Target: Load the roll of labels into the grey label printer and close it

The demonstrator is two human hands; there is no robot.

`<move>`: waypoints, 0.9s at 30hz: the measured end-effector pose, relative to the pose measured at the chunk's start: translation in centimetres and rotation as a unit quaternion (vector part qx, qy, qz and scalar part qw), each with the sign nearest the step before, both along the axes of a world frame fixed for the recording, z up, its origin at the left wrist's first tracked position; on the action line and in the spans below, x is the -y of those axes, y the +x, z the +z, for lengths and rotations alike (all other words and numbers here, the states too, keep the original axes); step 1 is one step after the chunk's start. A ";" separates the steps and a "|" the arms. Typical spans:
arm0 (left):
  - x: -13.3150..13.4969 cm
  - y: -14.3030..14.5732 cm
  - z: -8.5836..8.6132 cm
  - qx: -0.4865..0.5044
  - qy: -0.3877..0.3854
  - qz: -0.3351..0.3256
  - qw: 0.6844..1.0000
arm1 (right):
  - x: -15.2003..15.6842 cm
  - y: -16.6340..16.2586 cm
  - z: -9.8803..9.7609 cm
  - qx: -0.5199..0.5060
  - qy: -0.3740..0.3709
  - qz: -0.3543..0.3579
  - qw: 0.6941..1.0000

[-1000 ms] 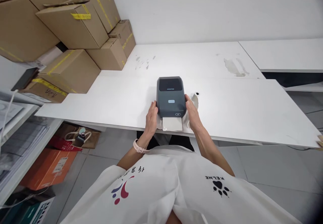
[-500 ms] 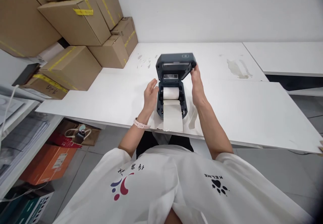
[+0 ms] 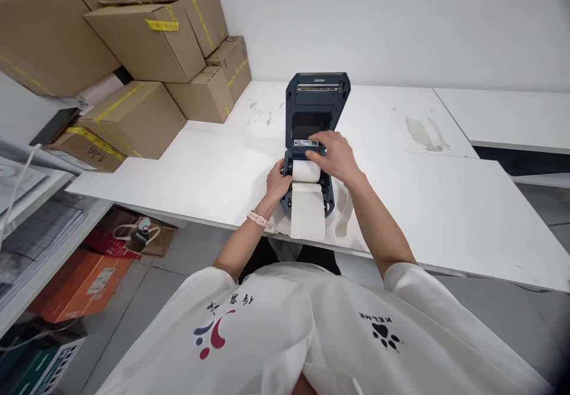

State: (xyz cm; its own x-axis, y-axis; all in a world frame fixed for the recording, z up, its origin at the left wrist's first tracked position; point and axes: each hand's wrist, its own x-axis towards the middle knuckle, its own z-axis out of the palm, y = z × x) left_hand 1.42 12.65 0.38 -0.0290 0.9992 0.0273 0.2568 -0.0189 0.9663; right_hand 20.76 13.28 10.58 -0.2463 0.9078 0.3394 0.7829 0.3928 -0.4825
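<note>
A dark grey label printer (image 3: 317, 104) stands near the front edge of a white table (image 3: 445, 205), its lid swung fully up. Inside lies a white label roll (image 3: 305, 171), and a strip of its paper (image 3: 307, 217) runs out over the table edge. My left hand (image 3: 276, 183) rests against the printer's left side beside the roll. My right hand (image 3: 335, 156) reaches over the open bay, fingers spread above the roll's right end. Whether it grips the roll is hidden by the hand itself.
Several taped cardboard boxes (image 3: 133, 68) are stacked at the table's back left. A loose paper strip (image 3: 344, 214) lies right of the printer. A second white table (image 3: 503, 116) stands at the right. Under the left shelf sit an orange box (image 3: 84, 282) and a bag (image 3: 138, 237).
The printer lid went from shut to fully upright. My right hand let go of the lid and came down over the roll. My left hand closed in on the printer's left side.
</note>
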 end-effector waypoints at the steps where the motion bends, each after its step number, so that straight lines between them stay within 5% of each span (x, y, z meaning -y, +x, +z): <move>1: -0.1 0.0 -0.1 -0.008 0.001 0.002 1.000 | 0.2 -0.6 -0.1 0.047 -0.016 0.021 0.999; 8: -0.1 0.1 0.2 -0.049 -0.002 0.013 0.999 | -2.1 -3.3 -2.0 0.233 -0.196 0.083 0.949; 12: 0.2 0.0 0.4 -0.042 0.001 0.011 0.999 | -2.5 -1.7 -1.9 0.115 -0.214 0.150 0.958; 16: 0.5 -0.1 0.6 -0.047 0.017 0.000 0.999 | -1.4 2.2 0.7 -0.108 -0.255 0.234 0.932; 21: 0.8 -0.1 0.6 -0.033 0.014 -0.004 0.999 | -1.0 8.6 3.0 -0.291 -0.149 0.137 0.935; 27: 0.3 -0.1 0.0 -0.011 -0.007 0.008 1.000 | -5.6 12.6 -2.0 -0.296 -0.080 0.010 0.952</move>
State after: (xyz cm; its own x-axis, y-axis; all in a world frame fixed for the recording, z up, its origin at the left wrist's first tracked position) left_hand 1.35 12.31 0.34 -0.0439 0.9989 0.0147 0.2782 -0.0019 0.9605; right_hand 33.33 18.87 8.56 -0.0730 0.9565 0.2826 0.3486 0.2899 -0.8913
